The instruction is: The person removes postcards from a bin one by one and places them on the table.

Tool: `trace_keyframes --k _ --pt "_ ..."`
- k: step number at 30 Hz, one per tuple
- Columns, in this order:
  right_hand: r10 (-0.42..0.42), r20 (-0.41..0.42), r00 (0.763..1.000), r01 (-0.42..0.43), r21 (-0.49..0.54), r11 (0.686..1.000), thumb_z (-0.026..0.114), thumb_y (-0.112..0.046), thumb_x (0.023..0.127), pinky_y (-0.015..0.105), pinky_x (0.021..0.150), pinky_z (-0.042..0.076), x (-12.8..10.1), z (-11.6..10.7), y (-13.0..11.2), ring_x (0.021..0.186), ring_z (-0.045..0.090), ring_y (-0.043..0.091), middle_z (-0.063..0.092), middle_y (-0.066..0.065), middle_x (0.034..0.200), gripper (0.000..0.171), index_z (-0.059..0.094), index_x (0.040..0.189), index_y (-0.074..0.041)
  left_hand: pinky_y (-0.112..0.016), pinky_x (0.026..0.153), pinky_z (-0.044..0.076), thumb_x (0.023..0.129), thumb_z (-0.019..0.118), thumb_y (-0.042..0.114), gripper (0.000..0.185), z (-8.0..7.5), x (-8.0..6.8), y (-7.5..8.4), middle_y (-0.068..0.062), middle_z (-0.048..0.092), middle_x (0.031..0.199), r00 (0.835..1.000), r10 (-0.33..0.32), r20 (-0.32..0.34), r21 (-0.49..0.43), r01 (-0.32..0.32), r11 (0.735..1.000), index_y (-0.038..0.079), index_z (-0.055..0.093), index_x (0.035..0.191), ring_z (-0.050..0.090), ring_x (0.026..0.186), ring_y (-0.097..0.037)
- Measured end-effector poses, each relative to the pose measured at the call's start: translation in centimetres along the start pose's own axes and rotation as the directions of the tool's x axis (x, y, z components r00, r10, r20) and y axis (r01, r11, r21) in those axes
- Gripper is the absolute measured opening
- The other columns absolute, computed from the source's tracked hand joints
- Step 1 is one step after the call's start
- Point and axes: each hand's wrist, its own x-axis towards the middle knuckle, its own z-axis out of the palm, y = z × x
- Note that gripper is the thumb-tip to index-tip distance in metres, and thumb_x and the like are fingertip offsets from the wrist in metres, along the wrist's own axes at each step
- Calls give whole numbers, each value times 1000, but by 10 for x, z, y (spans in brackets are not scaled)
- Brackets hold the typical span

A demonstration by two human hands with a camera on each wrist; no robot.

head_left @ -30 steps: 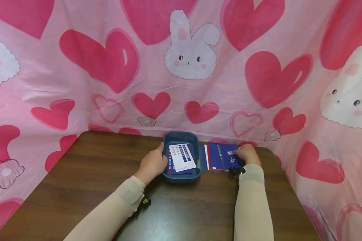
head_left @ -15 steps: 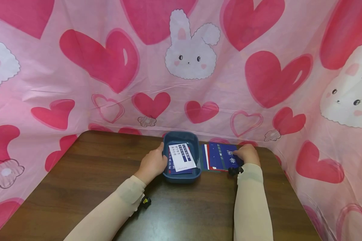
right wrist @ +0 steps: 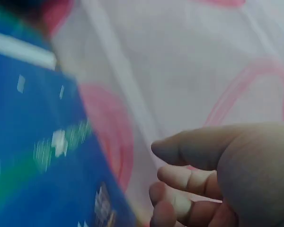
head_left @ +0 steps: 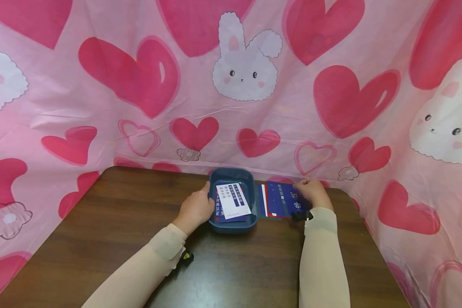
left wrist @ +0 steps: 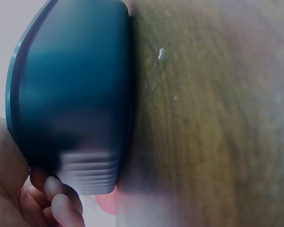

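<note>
A dark blue tray [head_left: 250,185] stands at the table's far edge and holds a white printed card [head_left: 232,200] on top of darker cards. My left hand [head_left: 195,208] grips the tray's left wall. In the left wrist view its fingertips [left wrist: 57,196] curl against the tray's side [left wrist: 71,104]. Just right of the tray lies a stack of blue cards [head_left: 281,204]. My right hand [head_left: 309,192] sits at the stack's far right corner. In the blurred right wrist view, that hand's fingers [right wrist: 189,182] are loosely curled beside a blue card [right wrist: 33,161], with nothing seen between thumb and fingers.
The brown wooden table [head_left: 138,239] is walled on three sides by a pink cloth with hearts and rabbits [head_left: 231,85]. The cloth hangs right behind the tray and the cards. Both sleeves reach in from the near edge.
My right hand has slid from the near right part of the blue card stack to its far right corner. The left hand and the tray have stayed put.
</note>
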Motion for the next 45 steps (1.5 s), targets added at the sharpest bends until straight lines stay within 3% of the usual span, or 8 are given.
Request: trace_keyframes --k 6,15,21,26,34,39,40,45 --pt "-103 31 994 100 98 990 73 -37 107 40 89 56 -33 0 -61 98 71 26 78 14 109 44 76 127 2 -60 96 66 112 61 28 73 1 1 0 -23 62 165 1000 5 -5 5 -5 1000 7 37 177 78 111 -38" --pt "-227 67 972 224 55 973 70 -35 108 45 91 62 -50 19 -119 97 75 29 81 20 112 37 78 129 -5 -56 93 68 112 62 28 73 3 0 2 -21 61 167 1000 -1 3 -7 1 1000 7 37 178 77 109 -35" --pt "-255 139 957 250 52 967 75 -34 107 46 92 68 -61 48 -157 98 82 31 82 19 116 35 77 129 -6 -53 89 68 112 63 28 73 4 0 1 -21 61 167 1000 -13 12 -13 14 1000 8 37 178 76 105 -34" --pt "-255 207 945 267 -32 963 79 -32 106 43 85 71 -66 77 -188 91 82 28 81 18 117 38 76 131 -4 -52 85 67 112 63 28 73 3 1 0 -23 65 163 1000 -18 5 -1 18 1000 7 38 177 76 98 -33" --pt "-231 239 943 290 -252 923 89 -27 95 43 82 70 -43 120 -199 79 76 27 80 14 94 30 81 110 -1 -49 76 66 111 64 28 73 2 1 -1 -23 67 160 1000 -6 3 11 6 1000 6 39 177 76 92 -32" --pt "-224 213 951 290 -366 884 95 -25 89 46 95 69 -44 133 -198 85 76 24 83 10 99 39 83 117 -1 -50 78 67 111 63 28 72 1 0 1 -23 67 160 1000 -2 -2 8 2 1000 7 40 177 77 95 -33" --pt "-209 208 955 277 -386 880 95 -23 89 48 96 68 -57 129 -207 85 76 26 83 11 100 39 83 118 0 -49 77 67 112 63 28 72 1 0 1 -23 67 160 1000 -3 -1 5 3 1000 7 39 177 77 94 -33" --pt "-204 197 959 271 -429 861 98 -34 89 49 102 67 -69 132 -211 90 73 25 83 11 111 52 81 126 -2 -48 75 65 112 62 28 72 0 0 2 -23 67 160 1000 -7 -5 8 7 1000 8 39 177 74 89 -31"
